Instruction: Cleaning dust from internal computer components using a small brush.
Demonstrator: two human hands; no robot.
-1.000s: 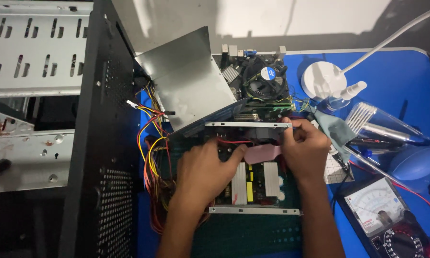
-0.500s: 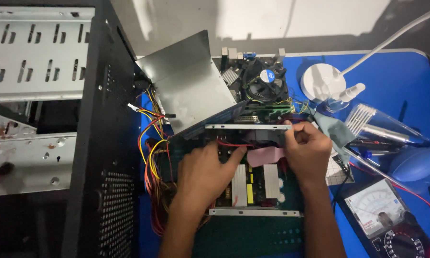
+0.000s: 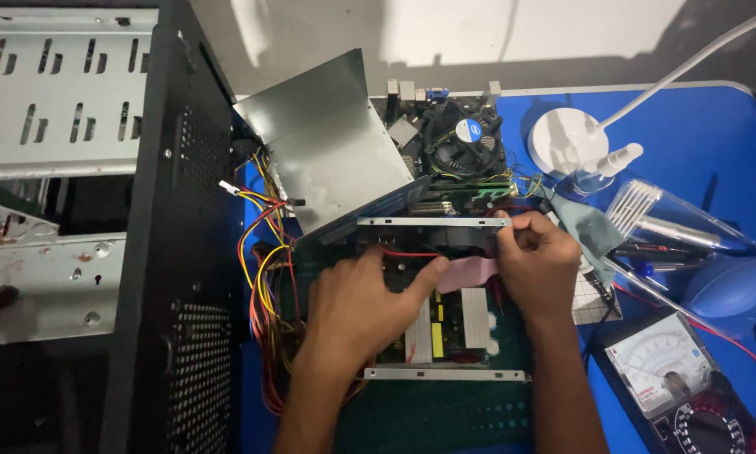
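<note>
Multimeter (image 3: 672,378) near right. Left hand (image 3: 357,307) flat on open power supply (image 3: 445,319), fingers spread wide, unchanged from a second ago. Right hand (image 3: 537,265) pinches pink sheet (image 3: 466,271), hardly shifted: work paused in place. Wire bundle (image 3: 264,277) left. Motherboard (image 3: 458,151) far.

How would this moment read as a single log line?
left hand: on open power supply | right hand: touching pink sheet | multimeter: lower right
</note>
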